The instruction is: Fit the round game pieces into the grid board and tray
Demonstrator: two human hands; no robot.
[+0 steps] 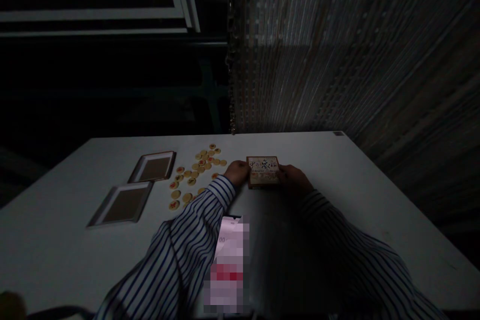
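Note:
A small square box (263, 171) with red and dark characters on its lid lies on the white table (337, 170). My left hand (237, 172) grips its left edge and my right hand (293, 177) grips its right edge, fingers closed on it. Both arms wear striped sleeves. Left of the box, several round tan game pieces (195, 172) with red or dark marks lie scattered on the table.
Two shallow open trays (153, 166) (122, 204) with brown insides lie at the left. A blurred pink and white phone (229, 260) rests near the front edge. A bead curtain (337, 45) hangs behind the table. The room is dim.

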